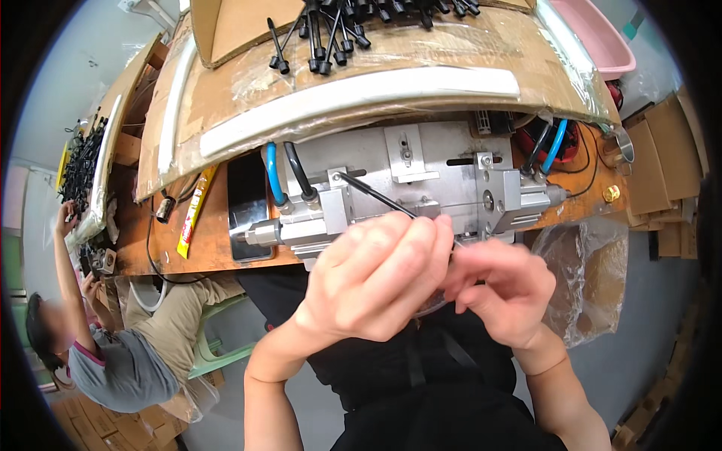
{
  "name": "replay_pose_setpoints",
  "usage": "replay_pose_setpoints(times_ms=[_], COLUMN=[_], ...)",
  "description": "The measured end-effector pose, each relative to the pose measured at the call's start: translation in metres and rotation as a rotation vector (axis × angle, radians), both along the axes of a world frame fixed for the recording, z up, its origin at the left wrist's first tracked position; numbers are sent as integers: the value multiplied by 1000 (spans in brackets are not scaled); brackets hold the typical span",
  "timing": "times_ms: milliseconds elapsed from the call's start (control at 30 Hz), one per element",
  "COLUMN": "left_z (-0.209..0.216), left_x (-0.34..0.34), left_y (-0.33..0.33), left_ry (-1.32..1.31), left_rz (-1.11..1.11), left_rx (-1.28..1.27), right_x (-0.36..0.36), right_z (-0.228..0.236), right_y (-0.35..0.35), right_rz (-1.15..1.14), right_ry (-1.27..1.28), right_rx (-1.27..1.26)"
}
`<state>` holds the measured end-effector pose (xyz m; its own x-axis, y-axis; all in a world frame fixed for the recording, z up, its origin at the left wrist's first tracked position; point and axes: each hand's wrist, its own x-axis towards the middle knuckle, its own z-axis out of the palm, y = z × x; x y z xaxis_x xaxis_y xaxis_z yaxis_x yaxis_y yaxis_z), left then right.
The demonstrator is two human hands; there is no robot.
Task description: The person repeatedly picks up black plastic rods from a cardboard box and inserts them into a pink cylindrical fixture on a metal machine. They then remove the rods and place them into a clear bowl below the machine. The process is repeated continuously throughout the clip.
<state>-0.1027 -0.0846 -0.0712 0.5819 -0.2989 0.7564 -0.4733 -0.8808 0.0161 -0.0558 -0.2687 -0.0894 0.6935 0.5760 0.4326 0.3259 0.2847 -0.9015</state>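
Observation:
My left hand (376, 278) is closed round a thin black plastic rod (374, 192), whose far end slants up and left over the metal fixture. Close beside it on the right is my right hand (504, 289), its fingers bent toward the rod's near end and blurred by motion. Whether they grip anything is hidden. Beyond both hands lies the silver metal fixture (444, 146), with an air cylinder (308, 225) on its left and another cylinder (519, 199) on its right. A thin metal pin (462, 204) juts from the right block toward the middle.
A cardboard-covered shelf (391, 90) with white foam edging overhangs the fixture, bearing a pile of black rods (338, 37). Blue hoses (273, 173) rise from the cylinders. A dark phone-like slab (250, 203) and a yellow packet (197, 210) lie left. A co-worker (128, 361) sits at far left.

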Motion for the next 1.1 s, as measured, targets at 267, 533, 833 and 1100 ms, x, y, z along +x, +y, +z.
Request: replay_pose_setpoints(times_ms=[267, 533, 833, 1100], left_z=[-7, 31, 48, 70], left_x=[11, 85, 99, 79], left_y=[-3, 55, 101, 101], left_ry=[-90, 57, 454, 655], left_rz=[-176, 353, 222, 186], left_rx=[-47, -258, -281, -328], right_x=[11, 90, 208, 171], right_z=[5, 52, 96, 113], right_y=[-3, 0, 13, -14], right_rz=[-231, -641, -445, -330], right_ry=[-192, -487, -977, -455], right_rx=[-53, 40, -646, -436])
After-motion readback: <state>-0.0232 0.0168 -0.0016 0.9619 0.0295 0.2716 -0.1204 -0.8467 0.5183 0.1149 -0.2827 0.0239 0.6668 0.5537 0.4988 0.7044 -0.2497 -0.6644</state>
